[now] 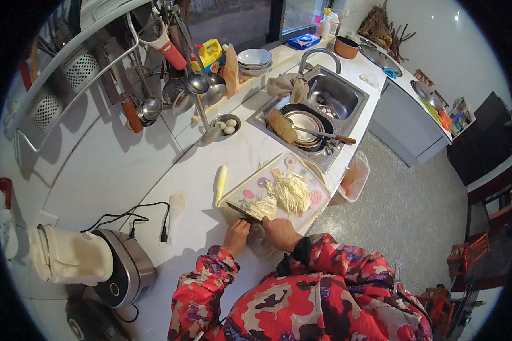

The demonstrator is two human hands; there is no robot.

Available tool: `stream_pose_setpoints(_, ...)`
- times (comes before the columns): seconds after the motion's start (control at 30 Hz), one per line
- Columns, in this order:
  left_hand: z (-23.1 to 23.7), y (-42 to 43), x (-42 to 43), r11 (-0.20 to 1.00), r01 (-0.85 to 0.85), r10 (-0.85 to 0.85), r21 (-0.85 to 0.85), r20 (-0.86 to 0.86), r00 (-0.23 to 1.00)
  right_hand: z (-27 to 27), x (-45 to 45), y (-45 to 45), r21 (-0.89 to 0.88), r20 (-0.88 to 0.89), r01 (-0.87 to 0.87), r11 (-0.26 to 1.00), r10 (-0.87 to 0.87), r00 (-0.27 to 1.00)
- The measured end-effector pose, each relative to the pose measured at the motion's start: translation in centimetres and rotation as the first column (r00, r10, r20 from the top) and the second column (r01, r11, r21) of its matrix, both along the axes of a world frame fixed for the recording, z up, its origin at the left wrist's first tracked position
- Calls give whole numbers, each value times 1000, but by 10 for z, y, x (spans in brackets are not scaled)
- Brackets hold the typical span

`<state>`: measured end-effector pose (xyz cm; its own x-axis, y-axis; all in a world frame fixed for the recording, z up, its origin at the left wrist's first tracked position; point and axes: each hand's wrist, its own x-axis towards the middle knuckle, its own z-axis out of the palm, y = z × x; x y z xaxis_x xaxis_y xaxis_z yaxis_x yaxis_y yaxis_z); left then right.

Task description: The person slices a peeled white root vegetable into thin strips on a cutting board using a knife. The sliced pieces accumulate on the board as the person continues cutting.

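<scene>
My right hand (280,233) grips a kitchen knife, its dark blade (238,209) slanting across the near left part of a patterned cutting board (256,181). My left hand (236,236) is bent close beside the blade at the board's near edge; whether its fingers hold anything is hidden. Just beyond the blade lies a small heap of pale, thin vegetable shreds (262,207). A larger pile of shreds (291,194) covers the board's right half. Under my hands, a clear bowl or bag (261,244) is partly covered. A slim yellow tool (221,185) rests left of the board.
A sink (337,100) beyond the board holds stacked dishes (304,125) with a brush (283,127) across them. Eggs sit in a metal bowl (227,124). An appliance with a cream jug (74,255) and a black cable (164,234) are at left. Ladles (198,83) hang above.
</scene>
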<state>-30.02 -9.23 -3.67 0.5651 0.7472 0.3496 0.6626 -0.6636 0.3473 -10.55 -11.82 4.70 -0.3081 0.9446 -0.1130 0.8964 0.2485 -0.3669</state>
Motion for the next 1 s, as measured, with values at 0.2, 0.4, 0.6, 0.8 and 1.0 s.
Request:
stream_pose_setpoints(0.2, 2, 7, 1, 999, 17, -18, 40, 19, 1000, 6, -1, 4, -38, -55, 1, 999, -3, 999)
stream_pose_setpoints(0.4, 2, 2, 0, 1000, 4, -4, 15, 7, 1000, 6, 3, 5, -106, -8, 9, 994, -10, 1000)
stream_pose_setpoints(0.6, -1, 6, 0, 996, 34, -33, 80, -14, 999, -4, 5, 4, 15, -61, 33, 999, -32, 998)
stream_pose_setpoints(0.8, 5, 4, -1, 999, 16, -17, 33, 39, 999, -14, -1, 8, 22, -50, -2, 1000, 3, 999)
stream_pose_setpoints(1.0, 5, -8, -4, 999, -49, 47, 16, 77, 996, -13, 1, 8, -1, -70, 37, 999, -37, 997)
